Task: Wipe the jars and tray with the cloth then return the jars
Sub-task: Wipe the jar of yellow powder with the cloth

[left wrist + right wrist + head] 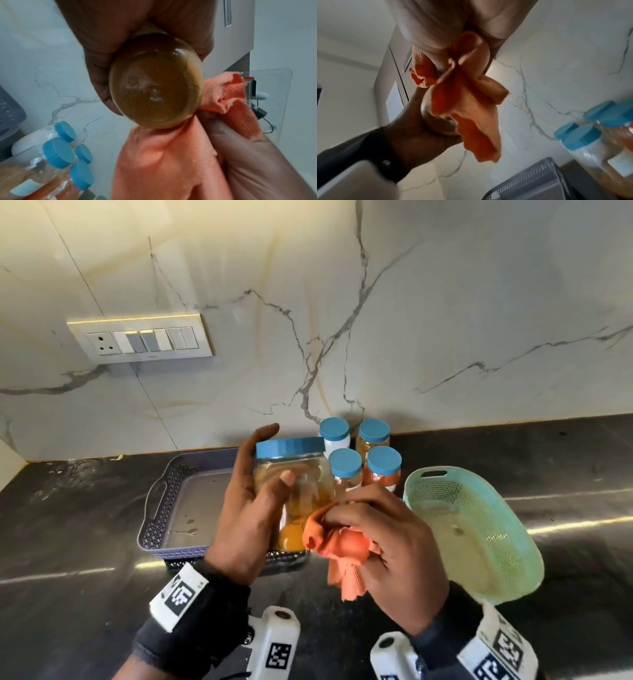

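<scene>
My left hand (260,494) grips a clear jar (301,491) with a blue lid and yellow powder, held up above the grey tray (161,508). Its round bottom (156,86) faces the left wrist camera. My right hand (380,529) clutches a bunched orange cloth (339,546) and presses it against the jar's lower right side. In the right wrist view the cloth (465,102) drapes over the jar (428,108). Several smaller blue-lidded jars (359,460) stand on the counter behind, right of the tray. The tray holds no jars and has wet spots.
A mint green perforated basket (476,529) lies tilted on the dark counter (68,542) at the right. A marble wall with a switch plate (140,337) rises behind. The small jars (65,151) stand close to the wall.
</scene>
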{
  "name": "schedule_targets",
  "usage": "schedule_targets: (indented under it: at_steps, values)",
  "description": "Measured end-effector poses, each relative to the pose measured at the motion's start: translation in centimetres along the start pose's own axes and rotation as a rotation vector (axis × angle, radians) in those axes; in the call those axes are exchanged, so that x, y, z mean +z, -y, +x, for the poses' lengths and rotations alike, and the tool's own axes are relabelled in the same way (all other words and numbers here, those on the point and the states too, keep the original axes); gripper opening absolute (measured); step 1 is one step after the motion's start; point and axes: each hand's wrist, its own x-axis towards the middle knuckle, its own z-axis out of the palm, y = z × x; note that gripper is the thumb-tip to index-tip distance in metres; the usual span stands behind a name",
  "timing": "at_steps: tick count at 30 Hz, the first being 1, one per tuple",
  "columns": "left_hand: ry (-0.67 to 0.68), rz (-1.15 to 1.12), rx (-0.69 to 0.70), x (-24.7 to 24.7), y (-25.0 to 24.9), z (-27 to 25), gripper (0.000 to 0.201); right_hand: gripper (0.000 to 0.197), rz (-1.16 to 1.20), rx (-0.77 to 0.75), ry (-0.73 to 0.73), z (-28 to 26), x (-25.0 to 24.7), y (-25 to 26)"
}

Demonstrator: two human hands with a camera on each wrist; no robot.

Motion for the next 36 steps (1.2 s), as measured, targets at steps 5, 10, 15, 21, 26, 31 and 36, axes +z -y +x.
schedule_targets:
  at_steps: [5, 10, 15, 21, 26, 31, 36]
  values:
    - [0.051, 0.062, -0.020, 0.9, 1.0, -0.8, 0.071, 0.031, 0.009, 0.061, -0.135, 3.2, -1.2, -2.0]
    - [-0.036, -0.106, -0.036, 1.2, -0.1, 0.1, 0.081, 0.030, 0.063, -0.001, -0.044, 2.1, -1.1, -1.3]
    - [-0.002, -0.188, -0.071, 0.9, -0.2, 0.1, 0.085, 0.031, -0.088, -0.135, -0.017, -0.4, -0.8, -0.6]
    - [0.060, -0.064, -0.153, 0.7, 0.2, 0.4, 0.070, 0.014, -0.359, -0.199, 0.021, -0.5, -0.4, 0.2]
    - [0.091, 0.084, -0.189, 1.4, 0.8, 0.0, 0.068, 0.025, -0.383, -0.213, 0.030, -0.1, -1.1, -0.4]
    - [0.103, 0.066, -0.174, 1.2, 0.7, -0.2, 0.063, 0.032, -0.315, -0.204, 0.138, 0.4, -2.1, -1.2]
    - [0.124, -0.004, -0.173, 1.4, 0.7, -0.6, 0.060, 0.038, -0.151, -0.040, 0.040, 3.0, -3.6, -2.4]
